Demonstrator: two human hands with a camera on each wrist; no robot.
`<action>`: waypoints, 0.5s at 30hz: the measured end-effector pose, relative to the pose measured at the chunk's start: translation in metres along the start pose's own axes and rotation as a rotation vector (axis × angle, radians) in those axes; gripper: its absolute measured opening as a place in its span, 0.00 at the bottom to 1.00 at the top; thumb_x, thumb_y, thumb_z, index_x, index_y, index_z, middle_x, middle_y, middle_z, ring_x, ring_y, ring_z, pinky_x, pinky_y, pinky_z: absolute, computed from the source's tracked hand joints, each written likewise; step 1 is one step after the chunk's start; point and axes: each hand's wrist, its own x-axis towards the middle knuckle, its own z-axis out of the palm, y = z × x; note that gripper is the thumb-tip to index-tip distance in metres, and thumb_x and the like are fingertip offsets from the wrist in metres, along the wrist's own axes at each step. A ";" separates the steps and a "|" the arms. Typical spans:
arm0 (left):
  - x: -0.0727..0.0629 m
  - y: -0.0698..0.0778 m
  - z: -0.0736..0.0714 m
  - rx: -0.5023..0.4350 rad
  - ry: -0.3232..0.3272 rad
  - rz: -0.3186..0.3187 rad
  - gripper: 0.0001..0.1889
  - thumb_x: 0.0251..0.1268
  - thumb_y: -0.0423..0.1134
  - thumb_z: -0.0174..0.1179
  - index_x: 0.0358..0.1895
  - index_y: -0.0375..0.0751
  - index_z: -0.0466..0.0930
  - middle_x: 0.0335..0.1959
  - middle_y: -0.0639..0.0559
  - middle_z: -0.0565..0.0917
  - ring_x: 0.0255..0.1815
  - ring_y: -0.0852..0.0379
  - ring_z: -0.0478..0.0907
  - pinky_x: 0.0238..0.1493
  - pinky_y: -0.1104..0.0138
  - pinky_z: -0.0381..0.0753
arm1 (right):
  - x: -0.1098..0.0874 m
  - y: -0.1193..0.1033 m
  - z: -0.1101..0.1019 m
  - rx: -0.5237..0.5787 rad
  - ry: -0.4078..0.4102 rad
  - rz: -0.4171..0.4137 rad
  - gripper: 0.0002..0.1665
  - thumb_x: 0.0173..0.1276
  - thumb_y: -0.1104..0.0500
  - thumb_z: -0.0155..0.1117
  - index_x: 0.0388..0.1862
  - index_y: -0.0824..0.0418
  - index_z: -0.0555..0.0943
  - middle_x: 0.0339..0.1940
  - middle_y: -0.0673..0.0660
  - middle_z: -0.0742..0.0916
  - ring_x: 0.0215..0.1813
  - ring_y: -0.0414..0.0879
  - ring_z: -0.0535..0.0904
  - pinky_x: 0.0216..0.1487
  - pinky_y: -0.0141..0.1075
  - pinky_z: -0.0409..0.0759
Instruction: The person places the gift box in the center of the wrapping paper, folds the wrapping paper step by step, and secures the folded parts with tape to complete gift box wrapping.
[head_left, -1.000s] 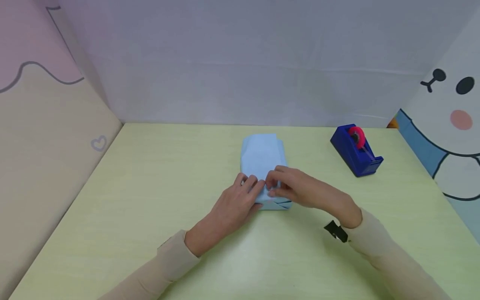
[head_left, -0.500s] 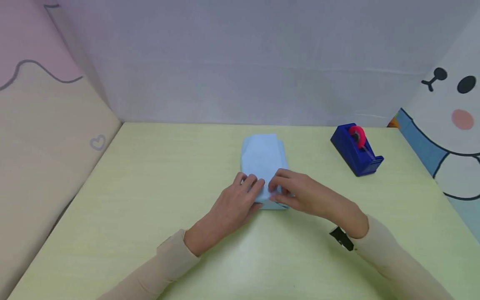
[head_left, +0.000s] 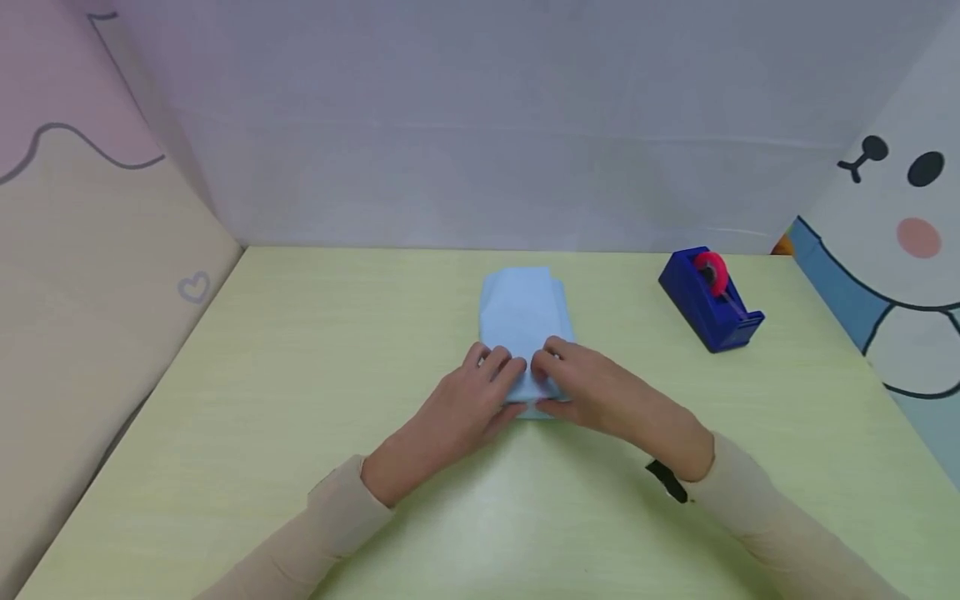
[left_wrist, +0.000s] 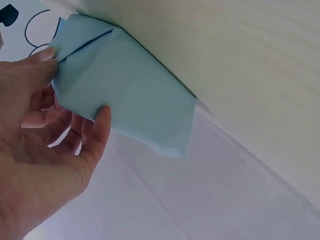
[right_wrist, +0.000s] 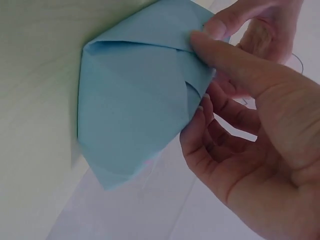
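A light blue paper-wrapped package (head_left: 521,308) lies on the table in the middle of the head view, its folded end towards me. My left hand (head_left: 457,408) grips the left of that near edge, curled fingers on top and thumb against the end. On the right of the same edge, my right hand (head_left: 607,387) pinches the paper, with its thumb (right_wrist: 225,57) pressed on the end fold. The thumbs almost meet. In the left wrist view the wrapped package (left_wrist: 130,90) shows a slanting fold line. Whatever the paper encloses is hidden.
A blue tape dispenser (head_left: 711,300) with a red-cored roll stands at the right rear of the pale yellow table (head_left: 337,333). A plain whitish wall (head_left: 465,183) rises behind the table, and printed panels stand at both sides.
My right hand first drew back slightly, then moved left, and its thumb now lies on the near end fold beside the left thumb. The left hand and package stay almost in place.
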 end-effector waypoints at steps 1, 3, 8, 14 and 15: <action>0.000 -0.001 0.000 -0.026 0.009 -0.002 0.19 0.67 0.43 0.71 0.52 0.36 0.77 0.41 0.46 0.76 0.40 0.48 0.70 0.37 0.67 0.77 | -0.001 0.001 -0.001 0.039 0.001 0.008 0.16 0.62 0.59 0.79 0.38 0.59 0.78 0.34 0.50 0.77 0.30 0.40 0.71 0.32 0.31 0.75; 0.001 -0.003 -0.001 -0.075 0.020 -0.012 0.14 0.71 0.40 0.67 0.50 0.36 0.78 0.40 0.47 0.76 0.38 0.50 0.69 0.35 0.68 0.74 | -0.002 0.004 -0.003 0.116 0.004 0.019 0.10 0.66 0.60 0.76 0.37 0.59 0.80 0.33 0.49 0.78 0.29 0.38 0.71 0.31 0.30 0.75; 0.002 -0.003 -0.002 -0.150 0.022 -0.085 0.07 0.72 0.34 0.64 0.48 0.37 0.80 0.39 0.46 0.77 0.38 0.50 0.69 0.31 0.69 0.74 | -0.005 0.009 -0.005 0.173 0.027 0.016 0.04 0.70 0.64 0.70 0.38 0.59 0.82 0.34 0.48 0.79 0.32 0.38 0.74 0.33 0.31 0.77; 0.000 0.000 -0.003 -0.197 0.064 -0.271 0.17 0.67 0.37 0.70 0.51 0.30 0.78 0.45 0.40 0.75 0.46 0.44 0.73 0.35 0.63 0.83 | -0.010 0.012 -0.003 0.129 0.103 0.092 0.08 0.67 0.63 0.74 0.40 0.61 0.82 0.36 0.51 0.82 0.36 0.44 0.80 0.38 0.36 0.82; 0.000 0.001 -0.002 -0.202 0.067 -0.301 0.19 0.67 0.38 0.70 0.52 0.29 0.77 0.47 0.38 0.74 0.47 0.43 0.73 0.36 0.62 0.84 | -0.012 0.012 -0.002 0.124 0.116 0.112 0.09 0.67 0.62 0.74 0.41 0.62 0.82 0.37 0.53 0.82 0.38 0.45 0.81 0.40 0.38 0.83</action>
